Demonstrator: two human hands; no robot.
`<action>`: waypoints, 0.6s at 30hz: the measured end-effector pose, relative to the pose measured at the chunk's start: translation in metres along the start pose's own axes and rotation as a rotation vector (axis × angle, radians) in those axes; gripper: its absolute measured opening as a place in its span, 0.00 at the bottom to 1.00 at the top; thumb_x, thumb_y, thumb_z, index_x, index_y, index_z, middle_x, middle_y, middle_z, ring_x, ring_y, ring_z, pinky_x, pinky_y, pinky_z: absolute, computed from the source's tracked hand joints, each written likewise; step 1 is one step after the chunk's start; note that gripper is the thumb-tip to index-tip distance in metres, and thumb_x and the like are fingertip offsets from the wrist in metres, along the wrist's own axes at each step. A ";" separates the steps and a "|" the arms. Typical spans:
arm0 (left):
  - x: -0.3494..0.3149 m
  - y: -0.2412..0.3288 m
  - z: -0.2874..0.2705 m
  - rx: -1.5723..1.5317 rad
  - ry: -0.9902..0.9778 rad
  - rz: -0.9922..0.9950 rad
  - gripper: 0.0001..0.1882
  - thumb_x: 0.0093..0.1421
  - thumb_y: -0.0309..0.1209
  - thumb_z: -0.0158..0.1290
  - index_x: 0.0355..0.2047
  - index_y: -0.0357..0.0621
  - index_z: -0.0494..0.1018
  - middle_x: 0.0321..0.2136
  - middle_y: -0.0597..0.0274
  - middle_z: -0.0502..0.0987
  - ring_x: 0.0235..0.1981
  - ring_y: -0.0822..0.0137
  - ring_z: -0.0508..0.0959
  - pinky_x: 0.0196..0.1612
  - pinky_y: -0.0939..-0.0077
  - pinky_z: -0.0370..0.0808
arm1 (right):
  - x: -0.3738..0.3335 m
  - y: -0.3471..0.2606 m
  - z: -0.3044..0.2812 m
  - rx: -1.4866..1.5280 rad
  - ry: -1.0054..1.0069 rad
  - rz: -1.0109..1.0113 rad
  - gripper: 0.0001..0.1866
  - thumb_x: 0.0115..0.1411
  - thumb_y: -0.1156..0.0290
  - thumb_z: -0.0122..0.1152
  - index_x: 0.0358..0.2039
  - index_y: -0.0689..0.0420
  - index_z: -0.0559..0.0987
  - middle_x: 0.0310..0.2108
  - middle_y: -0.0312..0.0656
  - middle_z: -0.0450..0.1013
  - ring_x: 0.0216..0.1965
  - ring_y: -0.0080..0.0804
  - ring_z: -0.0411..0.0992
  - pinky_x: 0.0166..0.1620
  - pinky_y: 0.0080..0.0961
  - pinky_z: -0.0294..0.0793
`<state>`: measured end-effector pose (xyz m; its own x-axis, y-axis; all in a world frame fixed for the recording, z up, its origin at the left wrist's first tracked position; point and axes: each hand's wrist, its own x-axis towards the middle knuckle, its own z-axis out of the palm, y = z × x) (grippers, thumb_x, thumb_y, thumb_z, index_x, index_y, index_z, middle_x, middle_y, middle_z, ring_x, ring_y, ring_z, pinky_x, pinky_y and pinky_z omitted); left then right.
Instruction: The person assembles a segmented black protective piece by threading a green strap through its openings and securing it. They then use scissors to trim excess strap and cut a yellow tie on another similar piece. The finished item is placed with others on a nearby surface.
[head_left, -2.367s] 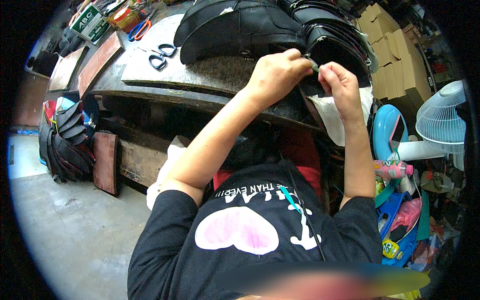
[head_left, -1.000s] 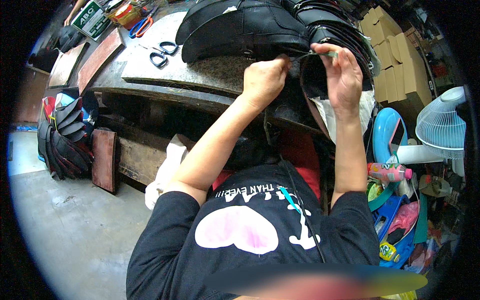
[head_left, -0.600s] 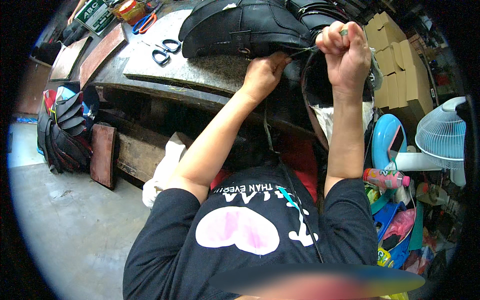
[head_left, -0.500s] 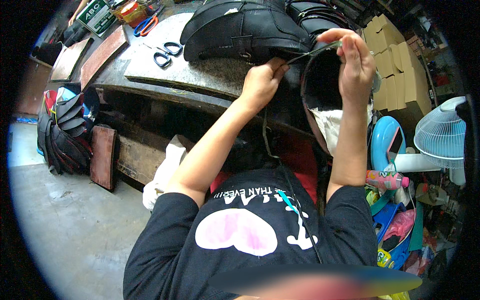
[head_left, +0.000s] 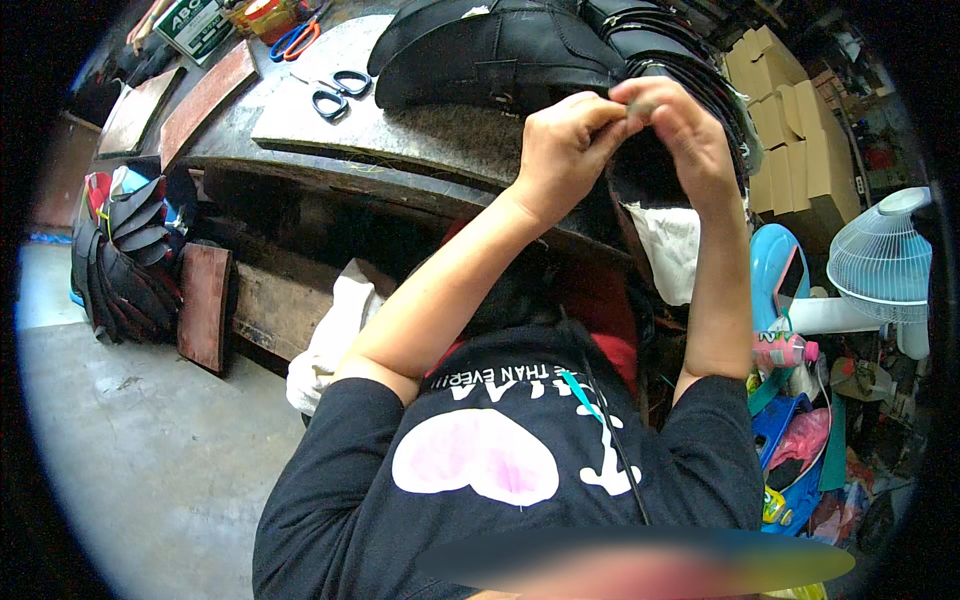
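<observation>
My left hand (head_left: 568,148) and my right hand (head_left: 688,135) meet at the fingertips just in front of a black leather-look bag (head_left: 490,62) on the bench. Both are closed in a pinch. Only a small greyish bit of a thin strip (head_left: 633,110) shows between them; its rest is hidden by the fingers. The bag has a strap and buckle on its near side. Behind my right hand, more black curved pieces (head_left: 665,52) are stacked. White cloth (head_left: 668,250) hangs below my right wrist.
Dark-handled scissors (head_left: 341,95) lie on a pale board (head_left: 290,130), with orange-and-blue scissors (head_left: 297,42) farther back. Reddish boards (head_left: 208,103) lie at the left. Black pieces (head_left: 128,260) are bundled by the bench. Cardboard boxes (head_left: 800,140) and a fan (head_left: 880,262) stand at the right.
My hands have come together; the strip stretched between them before is now mostly hidden. My left hand moved right and up, and the strip's hanging tail no longer shows.
</observation>
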<state>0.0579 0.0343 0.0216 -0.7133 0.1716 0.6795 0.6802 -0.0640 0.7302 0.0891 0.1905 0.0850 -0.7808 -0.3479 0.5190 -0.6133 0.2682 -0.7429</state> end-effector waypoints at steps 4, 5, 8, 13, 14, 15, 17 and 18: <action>0.006 -0.008 0.000 -0.125 -0.034 -0.315 0.13 0.60 0.34 0.57 0.34 0.34 0.78 0.23 0.59 0.78 0.25 0.77 0.74 0.31 0.78 0.71 | -0.005 0.011 0.001 -0.012 0.164 0.147 0.12 0.62 0.72 0.55 0.46 0.59 0.74 0.35 0.38 0.76 0.39 0.24 0.72 0.48 0.22 0.69; 0.008 -0.011 -0.002 -0.127 -0.049 -0.324 0.12 0.60 0.35 0.56 0.34 0.36 0.79 0.23 0.52 0.79 0.23 0.73 0.76 0.29 0.75 0.72 | -0.007 0.012 0.002 -0.106 0.143 0.133 0.13 0.60 0.75 0.57 0.46 0.58 0.75 0.34 0.38 0.76 0.38 0.25 0.72 0.47 0.23 0.70; 0.011 -0.017 -0.007 -0.002 -0.179 -0.384 0.14 0.61 0.38 0.55 0.35 0.39 0.79 0.24 0.51 0.79 0.25 0.64 0.79 0.31 0.70 0.74 | -0.007 0.015 0.003 -0.468 0.073 0.027 0.17 0.53 0.81 0.60 0.45 0.58 0.76 0.35 0.39 0.76 0.37 0.28 0.73 0.44 0.25 0.71; 0.011 -0.008 -0.017 0.392 -0.300 -0.118 0.13 0.59 0.40 0.55 0.35 0.43 0.77 0.27 0.50 0.79 0.30 0.52 0.80 0.33 0.62 0.76 | -0.001 0.017 0.005 -0.780 0.079 -0.176 0.09 0.49 0.77 0.62 0.33 0.56 0.81 0.29 0.39 0.74 0.35 0.38 0.72 0.41 0.31 0.72; 0.010 -0.004 -0.019 0.467 -0.308 -0.089 0.13 0.60 0.41 0.55 0.35 0.44 0.76 0.27 0.51 0.79 0.30 0.53 0.80 0.33 0.63 0.76 | 0.000 0.017 0.005 -0.857 0.079 -0.175 0.06 0.51 0.74 0.62 0.31 0.55 0.81 0.29 0.38 0.74 0.35 0.37 0.72 0.41 0.32 0.71; 0.008 -0.001 -0.019 0.547 -0.302 -0.060 0.13 0.60 0.41 0.55 0.36 0.45 0.76 0.27 0.52 0.79 0.29 0.53 0.80 0.32 0.64 0.75 | 0.000 0.016 0.005 -0.893 0.076 -0.161 0.06 0.51 0.73 0.62 0.31 0.54 0.81 0.29 0.37 0.74 0.36 0.36 0.71 0.41 0.31 0.70; 0.005 0.004 -0.017 0.507 -0.215 -0.017 0.10 0.59 0.38 0.56 0.35 0.46 0.75 0.26 0.53 0.79 0.28 0.53 0.80 0.30 0.65 0.75 | -0.002 0.014 0.005 -0.965 0.082 -0.144 0.05 0.51 0.71 0.62 0.30 0.54 0.82 0.28 0.36 0.73 0.36 0.35 0.71 0.42 0.31 0.69; 0.003 0.005 -0.016 0.488 -0.164 0.003 0.08 0.59 0.36 0.56 0.35 0.47 0.75 0.26 0.54 0.78 0.27 0.53 0.80 0.29 0.66 0.75 | -0.003 0.013 0.006 -0.925 0.107 -0.131 0.06 0.51 0.71 0.64 0.31 0.55 0.82 0.28 0.37 0.74 0.35 0.36 0.72 0.41 0.31 0.71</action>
<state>0.0562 0.0191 0.0283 -0.7022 0.3267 0.6326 0.7095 0.3950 0.5836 0.0841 0.1896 0.0714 -0.6778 -0.3535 0.6447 -0.5119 0.8563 -0.0687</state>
